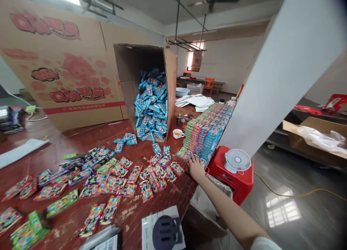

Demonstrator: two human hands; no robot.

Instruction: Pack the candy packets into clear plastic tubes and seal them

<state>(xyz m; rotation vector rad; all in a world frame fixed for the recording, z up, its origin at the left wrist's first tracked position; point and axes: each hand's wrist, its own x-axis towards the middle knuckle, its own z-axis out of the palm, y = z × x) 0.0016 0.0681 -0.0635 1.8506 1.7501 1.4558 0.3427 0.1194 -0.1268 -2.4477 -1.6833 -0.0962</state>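
My right hand [195, 167] reaches out to the near end of a long stack of colourful packaged boxes [207, 132] on the table's right edge, fingers flat and spread on the lowest boxes. Just left of the hand lie several loose small packets [151, 172] scattered over the red-brown table [168, 195]. More packets in green, pink and blue [62, 192] spread to the left. A big cardboard box [141, 83] lies on its side at the back, spilling blue packets [151, 105]. My left hand is out of view.
A white cup [178, 133] stands between the carton and the box stack. A red stool with a small white fan [236, 162] sits beside the table. A white pillar [282, 73] rises on the right. Papers and a dark round object [165, 230] lie at the near edge.
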